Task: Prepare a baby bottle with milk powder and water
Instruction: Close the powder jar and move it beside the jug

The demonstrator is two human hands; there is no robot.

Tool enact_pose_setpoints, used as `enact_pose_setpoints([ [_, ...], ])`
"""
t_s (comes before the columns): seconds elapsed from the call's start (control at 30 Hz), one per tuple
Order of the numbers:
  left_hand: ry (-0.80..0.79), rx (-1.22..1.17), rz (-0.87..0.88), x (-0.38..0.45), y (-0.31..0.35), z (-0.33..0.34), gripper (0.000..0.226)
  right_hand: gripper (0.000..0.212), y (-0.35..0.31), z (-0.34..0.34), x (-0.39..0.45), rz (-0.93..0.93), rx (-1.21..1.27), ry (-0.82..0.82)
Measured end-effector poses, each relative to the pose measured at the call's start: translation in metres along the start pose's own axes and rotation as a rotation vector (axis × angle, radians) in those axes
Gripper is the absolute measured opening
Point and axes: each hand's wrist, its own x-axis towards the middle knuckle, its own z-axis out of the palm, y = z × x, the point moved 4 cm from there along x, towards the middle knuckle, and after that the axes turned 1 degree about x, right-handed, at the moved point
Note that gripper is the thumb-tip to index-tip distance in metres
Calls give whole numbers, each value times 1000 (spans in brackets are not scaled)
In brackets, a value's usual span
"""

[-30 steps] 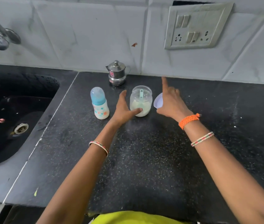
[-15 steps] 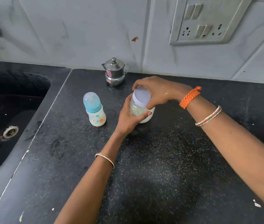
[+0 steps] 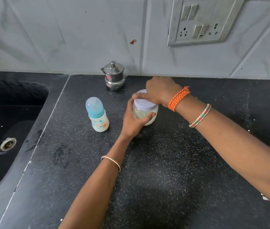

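A clear milk powder jar [image 3: 149, 115] with white powder stands on the black counter [image 3: 164, 162]. Its white lid [image 3: 145, 103] sits on top. My left hand [image 3: 133, 119] wraps around the jar's left side. My right hand [image 3: 160, 90] comes from above and grips the lid's rim. To the left of the jar stands a baby bottle [image 3: 98, 115], upright, with a blue collar, a clear cap and white liquid inside. A small steel pot [image 3: 114, 76] with a lid stands behind, against the wall.
A black sink [image 3: 7, 129] with a metal drain lies at the left, its tap just in view at the left edge. A switch and socket plate [image 3: 200, 20] hangs on the tiled wall above.
A second ago the jar was uncovered and my right hand held the lid beside it. The lid now sits on the jar. My left hand has closed around the jar.
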Motion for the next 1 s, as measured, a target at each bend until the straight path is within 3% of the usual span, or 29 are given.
enact_pose_setpoints([
  [0.1, 2, 2, -15, -1, 0, -2, 80, 80, -3, -11, -9, -88, 332, -106],
  [0.2, 14, 20, -17, -2, 3, -2, 76, 25, -8, -18, -13, -303, 339, -97],
  [0.3, 6, 10, -16, -2, 4, -2, 80, 56, -8, 0, -13, -303, 210, -258],
  [0.47, -9, -11, -15, -3, 4, -2, 80, 77, 10, 1, -8, -30, 208, -78],
  [0.57, -6, -7, -21, -3, 5, -3, 81, 92, 15, 8, -6, -111, -47, -45],
  [0.63, -8, 5, -23, -3, 6, -3, 81, 83, 11, 17, -7, -202, -89, -52],
  [0.77, 39, 56, -12, -5, 10, -2, 77, 71, 14, 28, -3, -281, 140, -59],
  [1.0, 157, 94, 3, -8, 15, 7, 74, 64, 15, 43, -1, -201, 222, 59],
])
